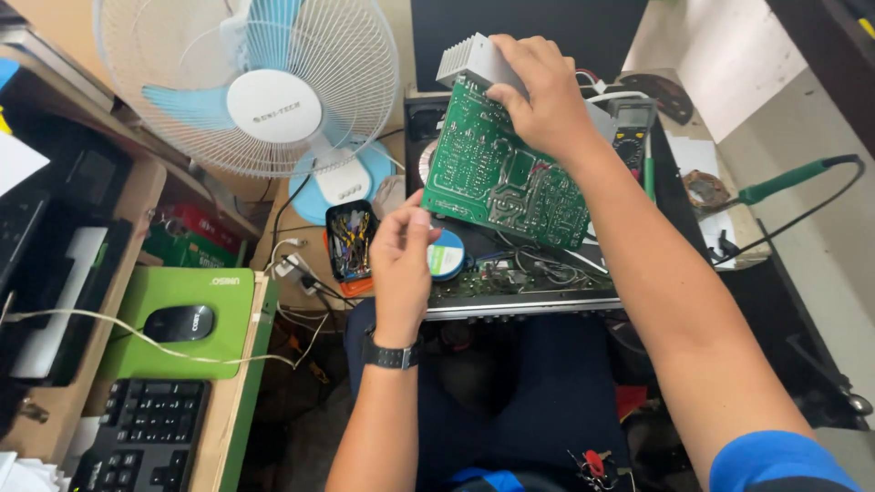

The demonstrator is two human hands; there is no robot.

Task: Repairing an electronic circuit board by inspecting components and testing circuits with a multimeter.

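I have the stiff, light green circuit board tilted up, right hand fingers clamped on its heatsink edge, left hand fingers loosely together just beside its lower corner, so I judge edges the safest hold.

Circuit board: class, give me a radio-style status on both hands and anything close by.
Right hand grips green circuit board at its heatsink end, tilted up. Left hand steadies the lower edge. Solder spool and open chassis beneath.

Your right hand grips the top edge of the green circuit board, arm stretched forward. Your left hand, fingers curled, touches the board's lower left corner.
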